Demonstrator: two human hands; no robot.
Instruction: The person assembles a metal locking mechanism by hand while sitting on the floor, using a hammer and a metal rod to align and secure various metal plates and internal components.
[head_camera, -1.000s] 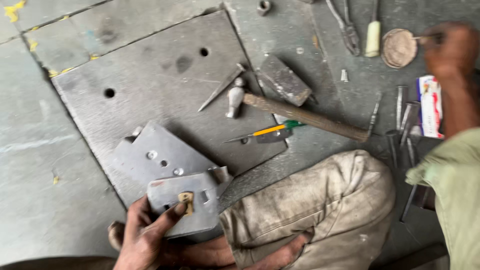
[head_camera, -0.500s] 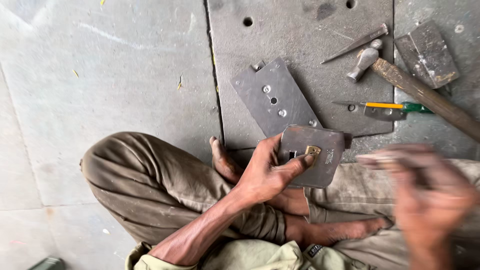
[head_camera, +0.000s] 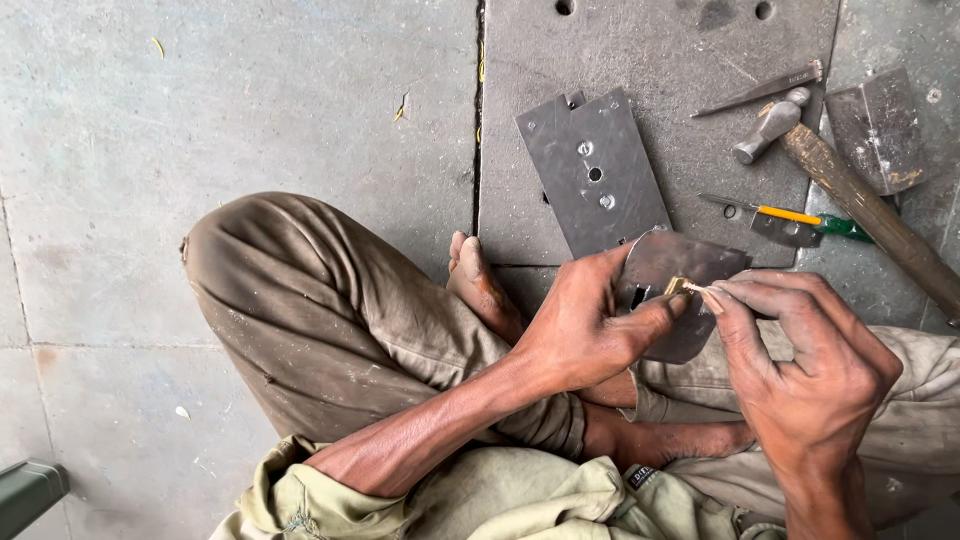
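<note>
A curved grey sheet-metal lock case (head_camera: 672, 290) with a small brass piece (head_camera: 681, 286) at its slot sits clamped in the left hand (head_camera: 585, 325), above the person's crossed legs. Half a second ago the right hand (head_camera: 800, 365) was a blur to the side; now its fingertips (head_camera: 715, 297) pinch something thin against the brass piece, so the fitting work looks under way. What they pinch is too small to make out. On the floor beyond lie a flat grey steel plate with holes (head_camera: 592, 170), a wooden-handled hammer (head_camera: 850, 190) and a yellow-and-green screwdriver (head_camera: 800, 218).
</note>
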